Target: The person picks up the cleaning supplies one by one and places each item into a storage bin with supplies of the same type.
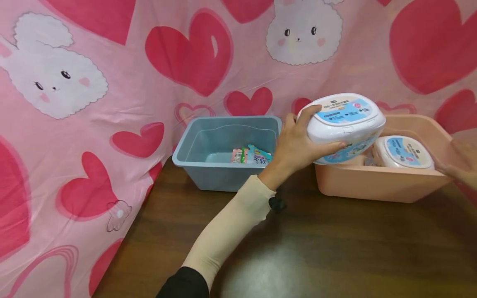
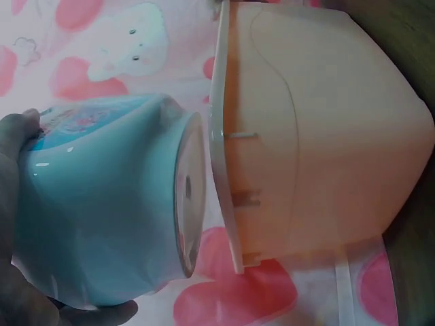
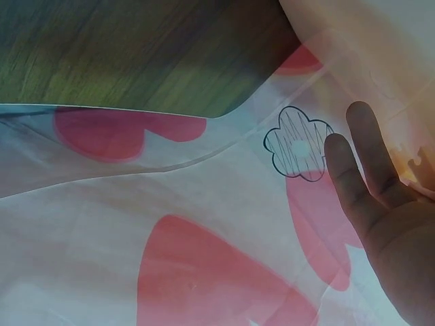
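Note:
My left hand grips a white lidded plastic tub with a blue printed label, fingers over its lid and thumb along its side. The tub is tilted, held up over the left side of a peach bin. Its pale underside faces the bin in the left wrist view. Inside the peach bin sits a second, similar tub. My right hand, blurred at the right edge, is at the bin's right end. In the right wrist view two fingers extend straight beside the peach wall.
To the left stands a blue-grey bin with a few small colourful packets inside. Both bins are on a dark wooden table. A pink cloth with hearts and rabbits hangs behind and along the left.

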Tool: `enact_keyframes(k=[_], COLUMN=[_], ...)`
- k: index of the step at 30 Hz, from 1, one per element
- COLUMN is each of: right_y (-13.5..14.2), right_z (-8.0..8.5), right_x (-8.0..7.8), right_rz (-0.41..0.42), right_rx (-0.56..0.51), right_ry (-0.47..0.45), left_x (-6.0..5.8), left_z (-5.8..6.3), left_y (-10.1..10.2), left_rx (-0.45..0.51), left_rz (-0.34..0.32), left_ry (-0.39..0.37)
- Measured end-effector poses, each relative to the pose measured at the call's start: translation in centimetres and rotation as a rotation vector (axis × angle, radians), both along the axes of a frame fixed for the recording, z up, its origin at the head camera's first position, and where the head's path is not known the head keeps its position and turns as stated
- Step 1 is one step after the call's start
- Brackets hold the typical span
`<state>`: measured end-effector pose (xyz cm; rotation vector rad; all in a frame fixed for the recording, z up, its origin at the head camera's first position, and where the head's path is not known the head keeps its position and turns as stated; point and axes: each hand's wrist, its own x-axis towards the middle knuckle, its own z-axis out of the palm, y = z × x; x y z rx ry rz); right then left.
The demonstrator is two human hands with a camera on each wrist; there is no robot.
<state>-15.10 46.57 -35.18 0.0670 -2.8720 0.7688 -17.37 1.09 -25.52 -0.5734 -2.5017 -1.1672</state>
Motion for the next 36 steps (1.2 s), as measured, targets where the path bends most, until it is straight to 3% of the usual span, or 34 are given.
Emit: enact_keyframes(k=[5, 10, 15, 20, 27, 32, 36], right_y=[0.2, 0.2, 0.2, -0.1, -0.4, -0.2, -0.2], right_z=[-0.1, -0.3, -0.4, -0.3, 0.1, 0.2, 0.5], right_x=[0.2, 0.0, -0.1, 0.1, 0.1, 0.0, 0.1], right_rz=[-0.027, 0.007, 0.009, 0.028, 0.050, 0.049, 0.042], right_rx=[-0.001, 0.006, 0.014, -0.020, 0.049, 0.074, 0.071], right_ry=[-0.012, 0.025, 0.040, 0.069, 0.072, 0.069, 0.057], left_x=[-0.5, -1.0, -1.3, -1.3, -1.3, -1.4, -1.8], left_z=[0.2, 0.2, -0.2, -0.9, -2.9, -3.5, -3.6], left_y=[1.6, 3.2, 5.3, 7.7, 9.6, 10.1, 10.5], left_rx=[0.002, -0.008, -0.055, -0.080, -0.112, -0.239, -0.324], left_rz=[0.004, 0.071, 0.135, 0.142, 0.204, 0.279, 0.306], left_ry=[0.000, -0.053, -0.054, -0.061, 0.053, 0.166, 0.173])
